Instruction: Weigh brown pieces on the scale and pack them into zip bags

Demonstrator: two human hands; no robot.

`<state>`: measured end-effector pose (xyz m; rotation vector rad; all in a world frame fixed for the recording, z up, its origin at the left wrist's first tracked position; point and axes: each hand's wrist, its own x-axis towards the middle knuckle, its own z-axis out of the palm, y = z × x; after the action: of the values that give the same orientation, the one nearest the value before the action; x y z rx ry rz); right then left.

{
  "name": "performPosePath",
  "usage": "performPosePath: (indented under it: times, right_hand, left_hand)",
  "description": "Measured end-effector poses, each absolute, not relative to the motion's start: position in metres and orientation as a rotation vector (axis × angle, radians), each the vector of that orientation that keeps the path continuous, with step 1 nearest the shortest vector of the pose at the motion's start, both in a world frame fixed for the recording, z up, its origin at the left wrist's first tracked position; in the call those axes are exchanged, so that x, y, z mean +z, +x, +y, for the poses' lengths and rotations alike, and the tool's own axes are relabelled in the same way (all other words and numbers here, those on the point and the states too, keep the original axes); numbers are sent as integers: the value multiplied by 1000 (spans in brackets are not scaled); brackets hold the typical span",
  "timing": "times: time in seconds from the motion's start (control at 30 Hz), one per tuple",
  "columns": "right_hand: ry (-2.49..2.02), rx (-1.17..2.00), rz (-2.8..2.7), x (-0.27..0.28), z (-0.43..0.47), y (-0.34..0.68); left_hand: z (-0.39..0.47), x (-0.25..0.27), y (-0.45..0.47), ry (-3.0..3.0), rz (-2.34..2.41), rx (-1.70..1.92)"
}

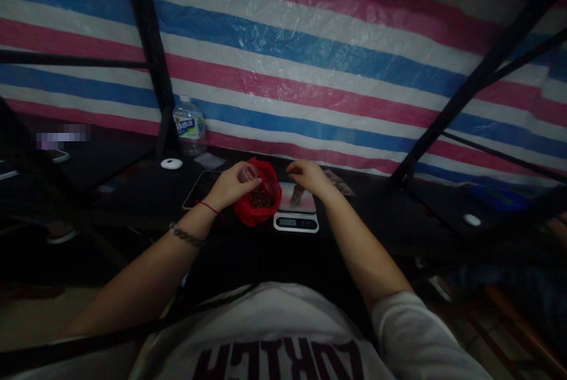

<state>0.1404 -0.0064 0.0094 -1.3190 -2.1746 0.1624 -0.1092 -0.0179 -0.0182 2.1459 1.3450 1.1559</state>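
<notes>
My left hand [230, 186] is closed round a small clear plastic cup [248, 173], tilted over the mouth of an open red plastic bag [243, 216]. Inside the bag lie small brown pieces [261, 197] whose kind I cannot make out. My right hand [308, 176] hovers above a kitchen scale [296, 222], its fingertips drawn together; whatever they may pinch is too small to tell. On the scale's metal plate a brownish shape [297, 194] shows, perhaps a small packet or a reflection.
Behind my right wrist lies a clear packet of brown pieces [339, 182]. A phone [201, 188] lies left of the bag. Farther back stand a large plastic bottle [189, 129] and a white oval object [171, 163]. Black frame posts [153, 55] flank the striped sheet [283, 61].
</notes>
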Motion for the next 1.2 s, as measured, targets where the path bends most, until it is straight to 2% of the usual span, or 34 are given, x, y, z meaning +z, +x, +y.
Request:
performPosePath:
  times: [0.3, 1.2]
  right_hand:
    - [-1520, 139, -2171, -9, -13, 177]
    - [-1503, 356, -2154, -21, -9, 184]
  left_hand:
    - [-19, -18, -109, 2137, 1345, 1146]
    - [-15, -21, -110, 2130, 1357, 1161]
